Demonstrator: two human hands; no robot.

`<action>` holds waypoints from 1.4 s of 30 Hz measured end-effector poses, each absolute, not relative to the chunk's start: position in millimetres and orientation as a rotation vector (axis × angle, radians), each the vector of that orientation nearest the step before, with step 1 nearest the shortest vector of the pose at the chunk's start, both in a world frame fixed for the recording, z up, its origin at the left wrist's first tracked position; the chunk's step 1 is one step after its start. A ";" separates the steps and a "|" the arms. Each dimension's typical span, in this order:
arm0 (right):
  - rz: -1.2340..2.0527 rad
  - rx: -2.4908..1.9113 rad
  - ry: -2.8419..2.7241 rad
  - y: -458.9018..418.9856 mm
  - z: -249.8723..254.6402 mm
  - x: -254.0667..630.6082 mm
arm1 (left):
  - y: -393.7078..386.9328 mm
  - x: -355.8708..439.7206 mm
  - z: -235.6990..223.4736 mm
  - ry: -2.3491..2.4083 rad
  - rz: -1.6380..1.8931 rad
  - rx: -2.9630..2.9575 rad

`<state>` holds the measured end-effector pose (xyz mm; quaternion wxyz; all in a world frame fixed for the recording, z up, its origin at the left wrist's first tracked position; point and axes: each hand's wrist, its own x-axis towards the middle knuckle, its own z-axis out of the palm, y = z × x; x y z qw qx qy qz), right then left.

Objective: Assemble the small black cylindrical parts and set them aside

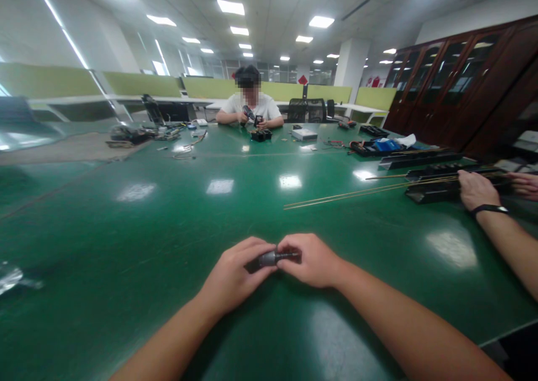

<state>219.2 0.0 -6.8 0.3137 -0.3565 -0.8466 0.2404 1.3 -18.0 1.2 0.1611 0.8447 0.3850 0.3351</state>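
Between my two hands, just above the green tabletop (168, 246), is a small dark grey cylinder (268, 259) with a thin dark shaft on its right end. My left hand (231, 272) grips the cylinder's body with thumb and fingers on opposite sides. The shaft end is pinched by the fingertips of my right hand (313, 260), which partly cover it. Its exact kind is too small to make out.
At right, another person's hand (479, 190) rests by black channel-shaped parts (432, 191) with long thin rods (336, 198) sticking out. Across the table a person (269, 109) handles dark parts. Tools, wires and a white box (304, 135) lie along the far side.
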 end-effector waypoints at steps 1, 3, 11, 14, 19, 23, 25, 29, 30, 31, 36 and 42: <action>0.630 -0.939 -2.234 0.2 -6.9 219.2 | -18.1 1.5 1.2 1.101 0.954 2.416; 0.628 -0.939 -2.236 0.5 -7.0 219.2 | -18.4 1.9 1.2 1.106 0.951 2.419; 0.611 -0.917 -2.255 1.1 -6.5 219.6 | -18.7 2.4 0.8 1.127 0.955 2.428; 0.595 -0.924 -2.263 1.5 -6.3 219.8 | -18.0 2.0 0.6 1.144 0.966 2.437; 0.580 -0.927 -2.259 2.3 -6.5 221.1 | -16.9 0.5 0.0 1.162 0.990 2.447; 0.582 -0.928 -2.261 3.0 -7.0 222.1 | -16.6 0.2 1.3 1.158 1.003 2.464; 0.584 -0.924 -2.264 3.3 -6.9 222.3 | -16.6 0.1 2.0 1.149 1.001 2.465; 0.578 -0.913 -2.266 4.1 -6.7 222.0 | -16.4 -0.4 2.1 1.145 1.006 2.454; 0.574 -0.915 -2.267 4.3 -6.8 221.9 | -16.3 -0.7 2.0 1.147 1.002 2.453; 0.572 -0.920 -2.270 4.5 -6.9 221.9 | -16.2 -0.9 2.0 1.150 0.995 2.455; 0.586 -0.961 -2.266 5.2 -7.4 222.6 | -15.6 -2.1 1.4 1.172 0.994 2.464; 0.585 -0.974 -2.258 4.8 -6.7 223.5 | -14.3 -3.5 -0.5 1.172 1.006 2.451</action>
